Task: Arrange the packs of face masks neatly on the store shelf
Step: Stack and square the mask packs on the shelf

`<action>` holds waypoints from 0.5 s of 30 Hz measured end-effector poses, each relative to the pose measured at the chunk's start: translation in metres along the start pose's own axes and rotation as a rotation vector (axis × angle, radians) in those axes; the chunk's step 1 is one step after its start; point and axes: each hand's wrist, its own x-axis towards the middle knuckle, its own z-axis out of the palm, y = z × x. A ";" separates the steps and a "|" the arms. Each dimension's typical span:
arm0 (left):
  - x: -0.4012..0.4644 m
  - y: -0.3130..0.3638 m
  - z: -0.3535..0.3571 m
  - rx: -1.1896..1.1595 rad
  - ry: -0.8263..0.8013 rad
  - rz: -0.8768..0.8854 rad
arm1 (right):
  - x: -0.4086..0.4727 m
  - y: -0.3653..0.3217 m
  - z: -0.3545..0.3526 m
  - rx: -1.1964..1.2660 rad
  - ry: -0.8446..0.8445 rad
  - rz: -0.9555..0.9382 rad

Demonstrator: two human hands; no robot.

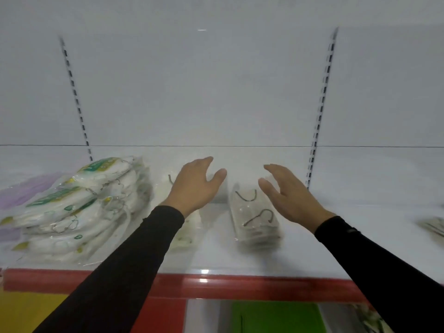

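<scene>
Reaching over the white shelf [360, 248], we hold both hands above its middle stretch. Our left hand [194, 186] hangs with fingers relaxed and spread, thumb out, gripping nothing; a clear mask pack [185, 234] lies partly under its wrist and sleeve. Our right hand [288, 195] is likewise loose and holds nothing, just beside another clear pack [255, 219] lying flat between the hands. A tall, untidy stack of packs [77, 212] crowds the left end, near the left slotted upright [77, 99]. Bare shelf runs from the right hand past the right upright [322, 104] toward a blurred pack [432, 225] at the frame's edge. The red front lip [216, 284] bounds the near side.
</scene>
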 end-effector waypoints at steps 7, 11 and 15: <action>-0.016 0.108 0.087 -0.019 -0.113 0.246 | -0.078 0.094 -0.102 -0.285 0.150 0.136; -0.029 0.182 0.149 -0.049 -0.164 0.327 | -0.124 0.152 -0.160 -0.393 0.226 0.191; -0.041 0.257 0.212 -0.096 -0.242 0.323 | -0.167 0.222 -0.225 -0.477 0.212 0.245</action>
